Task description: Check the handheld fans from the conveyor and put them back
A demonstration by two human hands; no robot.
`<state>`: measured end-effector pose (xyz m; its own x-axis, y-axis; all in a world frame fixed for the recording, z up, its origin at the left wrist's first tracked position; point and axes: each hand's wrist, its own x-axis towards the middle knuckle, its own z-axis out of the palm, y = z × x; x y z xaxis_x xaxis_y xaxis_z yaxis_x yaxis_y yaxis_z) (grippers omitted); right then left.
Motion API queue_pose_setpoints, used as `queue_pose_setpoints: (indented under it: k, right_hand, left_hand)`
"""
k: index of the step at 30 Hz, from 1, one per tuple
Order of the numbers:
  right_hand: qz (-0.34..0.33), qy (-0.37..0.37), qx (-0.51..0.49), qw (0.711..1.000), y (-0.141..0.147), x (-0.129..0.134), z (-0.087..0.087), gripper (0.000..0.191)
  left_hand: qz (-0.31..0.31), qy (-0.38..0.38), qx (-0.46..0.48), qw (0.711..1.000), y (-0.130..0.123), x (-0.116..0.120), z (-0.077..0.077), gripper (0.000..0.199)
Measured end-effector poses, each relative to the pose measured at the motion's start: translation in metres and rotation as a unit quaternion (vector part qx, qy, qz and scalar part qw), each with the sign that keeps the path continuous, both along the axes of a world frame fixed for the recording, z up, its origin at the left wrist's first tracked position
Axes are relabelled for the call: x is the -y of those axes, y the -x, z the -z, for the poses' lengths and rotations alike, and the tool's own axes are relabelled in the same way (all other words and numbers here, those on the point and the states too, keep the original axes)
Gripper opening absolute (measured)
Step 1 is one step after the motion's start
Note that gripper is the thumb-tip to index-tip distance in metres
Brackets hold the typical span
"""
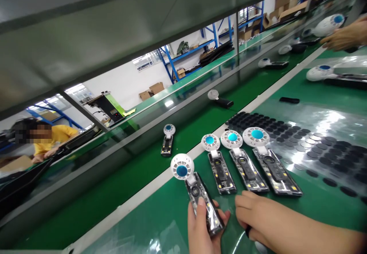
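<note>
My left hand (202,227) is wrapped round a handheld device (197,189) with a clear-and-black body and a round, vented white head with a blue centre. Its thumb lies on the clear face. Close to the device's lower end, my right hand (258,215) is closed with curled fingers. A bit of something black and a thin white cable (239,242) show beneath it, but what it grips is hidden. Beyond my hands, three similar devices lie side by side: a left one (220,171), a middle one (248,170) and a right one (275,171).
More devices, such as a face-up one (168,139) and a black-handled one (222,100), lie on the green conveyor belt (137,170). Sheets of black round stickers (301,139) cover the right side. Another person's hand (346,36) reaches in at far right. A person in yellow (57,137) sits across.
</note>
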<state>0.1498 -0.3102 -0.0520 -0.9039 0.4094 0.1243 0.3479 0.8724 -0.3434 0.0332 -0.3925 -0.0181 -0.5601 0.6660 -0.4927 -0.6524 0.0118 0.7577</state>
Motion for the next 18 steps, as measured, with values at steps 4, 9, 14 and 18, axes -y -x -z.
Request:
queue_pose_setpoints:
  k: [4, 9, 14, 18]
  right_hand:
    - [0.005, 0.118, -0.02, 0.993, -0.019, 0.008, -0.027, 0.025]
    - [0.039, 0.32, -0.073, 0.944, -0.023, 0.004, -0.07, 0.018]
    - [0.098, 0.365, -0.167, 0.911, 0.004, -0.007, -0.087, 0.018]
    - [0.118, 0.349, -0.107, 0.923, 0.021, -0.013, -0.097, 0.017]
  left_hand:
    - [0.016, -0.023, -0.026, 0.999, -0.002, -0.003, 0.003, 0.041]
    - [0.036, 0.004, -0.106, 0.994, 0.0, -0.001, 0.015, 0.045]
    - [0.067, 0.076, -0.204, 0.974, 0.0, 0.002, 0.017, 0.056]
    - [0.114, 0.095, -0.241, 0.959, -0.003, 0.001, 0.003, 0.056]
